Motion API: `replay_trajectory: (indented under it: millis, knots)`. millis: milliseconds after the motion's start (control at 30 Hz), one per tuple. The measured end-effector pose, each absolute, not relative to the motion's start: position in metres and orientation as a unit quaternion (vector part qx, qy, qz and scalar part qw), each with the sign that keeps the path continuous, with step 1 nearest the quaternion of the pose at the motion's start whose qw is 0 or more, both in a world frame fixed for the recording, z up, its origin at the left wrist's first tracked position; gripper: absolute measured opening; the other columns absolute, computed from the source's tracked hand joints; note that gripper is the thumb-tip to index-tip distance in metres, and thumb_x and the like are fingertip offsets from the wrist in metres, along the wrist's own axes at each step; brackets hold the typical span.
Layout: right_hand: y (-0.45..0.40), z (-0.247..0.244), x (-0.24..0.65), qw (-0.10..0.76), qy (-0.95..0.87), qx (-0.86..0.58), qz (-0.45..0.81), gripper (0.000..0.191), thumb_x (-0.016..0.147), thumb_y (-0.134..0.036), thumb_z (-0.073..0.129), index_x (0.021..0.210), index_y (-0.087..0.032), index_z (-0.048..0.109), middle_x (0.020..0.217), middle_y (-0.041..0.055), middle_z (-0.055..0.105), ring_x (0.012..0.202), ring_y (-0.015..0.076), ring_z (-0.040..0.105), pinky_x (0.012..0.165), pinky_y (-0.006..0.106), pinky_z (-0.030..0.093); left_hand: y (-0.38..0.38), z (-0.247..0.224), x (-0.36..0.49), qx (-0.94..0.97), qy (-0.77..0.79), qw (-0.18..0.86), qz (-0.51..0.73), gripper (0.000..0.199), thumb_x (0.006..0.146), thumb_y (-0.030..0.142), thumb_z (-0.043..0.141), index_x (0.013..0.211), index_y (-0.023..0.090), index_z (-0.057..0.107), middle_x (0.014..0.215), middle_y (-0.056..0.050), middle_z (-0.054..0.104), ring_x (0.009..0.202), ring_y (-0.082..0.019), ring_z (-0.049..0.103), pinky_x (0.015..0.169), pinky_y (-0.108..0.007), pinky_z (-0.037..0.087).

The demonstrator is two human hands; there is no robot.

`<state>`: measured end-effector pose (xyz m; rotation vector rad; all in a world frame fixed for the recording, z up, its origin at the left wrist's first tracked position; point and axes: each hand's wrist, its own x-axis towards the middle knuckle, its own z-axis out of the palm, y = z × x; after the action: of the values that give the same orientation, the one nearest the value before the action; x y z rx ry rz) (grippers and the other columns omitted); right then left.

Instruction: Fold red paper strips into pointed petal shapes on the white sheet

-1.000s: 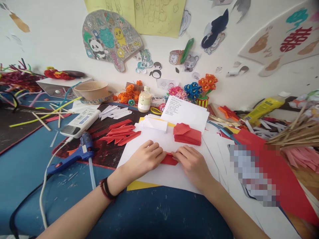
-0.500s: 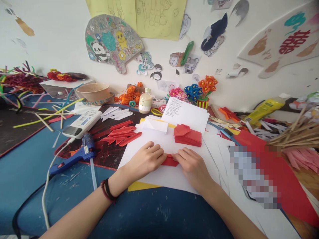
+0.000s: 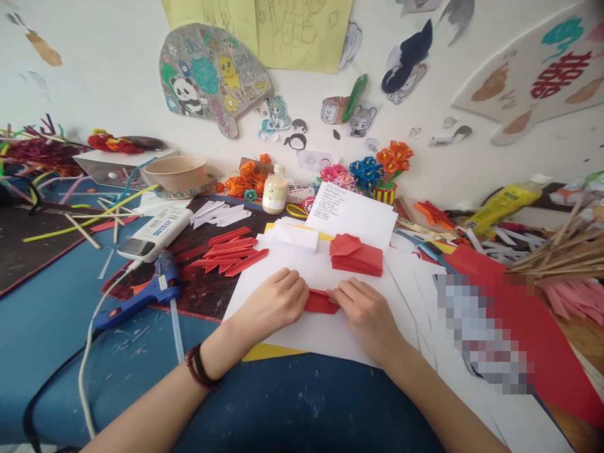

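Observation:
Between my hands a small piece of red paper with folded edges lies on white sheets. My left hand is closed on its left end, the fingertips hidden behind the knuckles. At the other end, my right hand pinches the paper's upper right corner between thumb and fingers. Just beyond sits a stack of red paper with a folded red piece on top, and to its left is a stack of white paper. Folded red strips lie in a pile left of my hands.
A blue glue gun with its cord and a white power bank lie at left. Folded white strips, a small bottle and a bowl stand further back. A blurred-out object and red sheet are at right.
My left hand has shifted slightly left along the red paper, showing a little more of its left part. My right hand has hardly moved.

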<state>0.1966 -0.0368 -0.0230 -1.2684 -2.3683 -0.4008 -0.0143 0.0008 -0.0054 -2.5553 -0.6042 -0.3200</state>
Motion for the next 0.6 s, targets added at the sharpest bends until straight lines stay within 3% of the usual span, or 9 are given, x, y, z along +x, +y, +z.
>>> replay_trajectory:
  millis: [300,500,600]
  knots:
    - [-0.0379,-0.0248,0.1971,0.230,-0.840,-0.470,-0.141,0.026,0.092,-0.007,0.046,0.070,-0.017,0.056,0.066,0.0013,0.047,0.066,0.0153,0.042,0.060,0.030,0.032,-0.0028,-0.0084,-0.0113,-0.936,-0.176,0.276,-0.132,0.022,0.091,0.002,0.043,0.074,0.013,0.053,0.068,-0.005,0.050,0.063,-0.017,0.046,0.056,-0.033,0.034]
    - [-0.0387,-0.0228,0.1962,0.234,-0.845,-0.460,-0.141,0.026,0.093,-0.010,0.046,0.070,-0.016,0.057,0.067,0.0020,0.051,0.067,0.0153,0.046,0.060,0.030,0.034,-0.0065,-0.0044,-0.0115,-0.945,-0.182,0.238,-0.130,0.017,0.095,0.006,0.039,0.095,0.010,0.055,0.087,-0.009,0.060,0.079,-0.020,0.053,0.067,-0.034,0.041]
    - [-0.0394,-0.0213,0.1963,0.235,-0.848,-0.452,-0.145,0.025,0.093,-0.009,0.046,0.074,-0.015,0.060,0.072,0.0035,0.056,0.071,0.0158,0.050,0.062,0.030,0.037,-0.0081,-0.0040,-0.0104,-0.950,-0.196,0.209,-0.122,0.017,0.095,0.006,0.039,0.098,0.010,0.055,0.087,-0.009,0.061,0.078,-0.019,0.052,0.069,-0.034,0.042]
